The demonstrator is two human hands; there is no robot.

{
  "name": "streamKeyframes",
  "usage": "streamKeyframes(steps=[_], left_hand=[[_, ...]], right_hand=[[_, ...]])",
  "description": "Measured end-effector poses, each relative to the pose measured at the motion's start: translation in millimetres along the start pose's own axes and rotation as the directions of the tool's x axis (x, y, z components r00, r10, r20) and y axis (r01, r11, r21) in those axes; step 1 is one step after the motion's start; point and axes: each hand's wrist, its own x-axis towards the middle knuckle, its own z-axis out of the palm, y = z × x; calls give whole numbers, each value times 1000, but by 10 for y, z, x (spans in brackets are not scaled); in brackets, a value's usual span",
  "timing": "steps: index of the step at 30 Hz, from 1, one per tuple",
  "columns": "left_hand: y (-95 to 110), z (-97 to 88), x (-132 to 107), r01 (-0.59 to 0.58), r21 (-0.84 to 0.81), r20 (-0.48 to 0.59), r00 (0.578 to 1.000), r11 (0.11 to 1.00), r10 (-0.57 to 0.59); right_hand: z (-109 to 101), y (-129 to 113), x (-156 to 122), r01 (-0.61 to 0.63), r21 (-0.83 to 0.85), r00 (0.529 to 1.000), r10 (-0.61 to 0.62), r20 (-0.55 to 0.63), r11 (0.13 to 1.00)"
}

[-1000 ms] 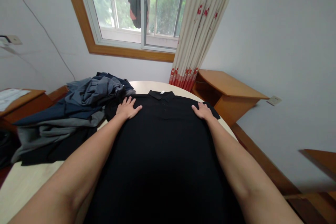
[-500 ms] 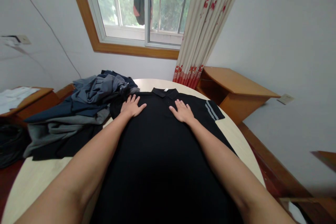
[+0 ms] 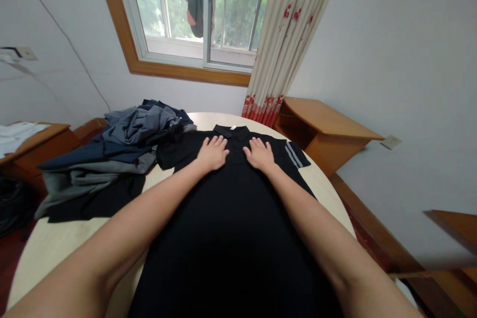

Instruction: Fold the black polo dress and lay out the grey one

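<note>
A black polo shirt lies spread out on the round pale table, its collar at the far edge. Two grey stripes mark the sleeve on the right. My left hand rests flat on the upper chest, just left of the button placket, with fingers apart. On the other side of the placket, my right hand presses flat too, its fingers spread. Neither hand grips the cloth. The shirt's lower part runs toward me into dark shadow.
A heap of dark blue, grey and black clothes sits on the table's left side. Beyond are a window and a floral curtain. Wooden desks stand by the right wall and at the left.
My left hand has slid right from the left shoulder area toward the placket, uncovering the left sleeve. My right hand stays near the placket. The view has shifted slightly.
</note>
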Motion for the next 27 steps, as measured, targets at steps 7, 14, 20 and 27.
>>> streamKeyframes(steps=[7,14,20,27], left_hand=[[189,238,-336,14,-101,88,996,995,-5],[-222,37,-639,149,-23,139,980,989,-144],[489,-1,-961,-81,-91,32,996,993,84],[38,28,-1545,-16,-109,72,997,994,24]], right_hand=[[121,38,-430,14,139,996,-27,89,990],[2,750,-598,-157,76,985,151,82,985],[-85,-154,-887,73,184,997,-78,20,980],[-43,91,-1405,44,186,998,-53,42,981]])
